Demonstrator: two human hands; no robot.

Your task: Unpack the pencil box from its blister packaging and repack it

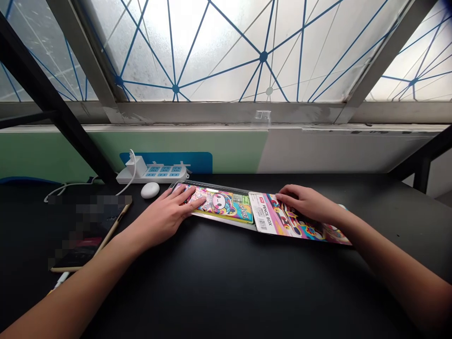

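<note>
A clear plastic pencil box [222,205] lies flat on the black table [226,292], with a bright cartoon-printed card inside. My left hand [165,212] presses on its left end, fingers spread over the lid. Its right end meets a colourful card sleeve printed "PENCIL BOX" [271,219], and I cannot tell whether it runs inside. My right hand [303,202] rests on the sleeve's top edge, fingers curved over it. Part of the sleeve lies under that hand.
Behind the box stand a white power strip [155,173] with a plugged-in charger and a white oval object [150,189]. A white cable [70,187] trails left. A pixelated, gold-edged flat object [88,230] lies left of my left forearm. A window rises beyond the table.
</note>
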